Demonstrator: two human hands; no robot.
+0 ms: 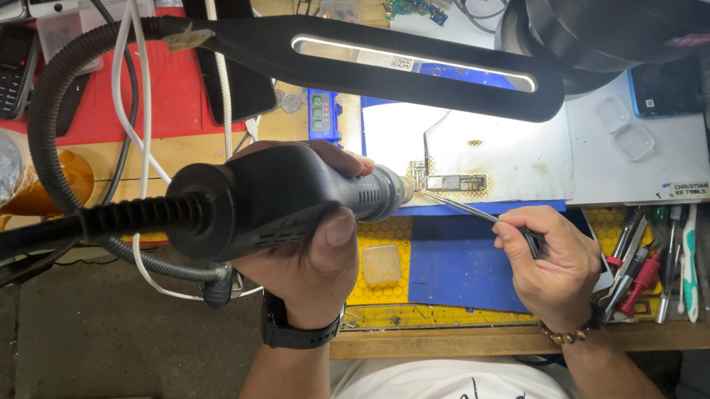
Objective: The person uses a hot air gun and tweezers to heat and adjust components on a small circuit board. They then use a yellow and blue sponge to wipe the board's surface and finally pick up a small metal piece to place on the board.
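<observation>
Head view looked down on a cluttered workbench. At centre frame a small circuit board [455, 183] lay on a white mat [510, 151], just right of the left hand's fingers and up-left of the right hand.

The left hand [310, 231] was wrapped tightly around a black hot-air gun [284, 200], whose nozzle pointed right and ended just beside the board. The right hand [549, 262], at lower centre right, pinched tweezers [463, 207] between thumb and fingers; their tips reached up-left to the board's near edge.

A black lamp arm [410, 59] crossed the upper frame and hid part of the mat. The board's parts were too small to make out. Hand tools [666, 266] lay at right, and phones [6, 70] at upper left.
</observation>
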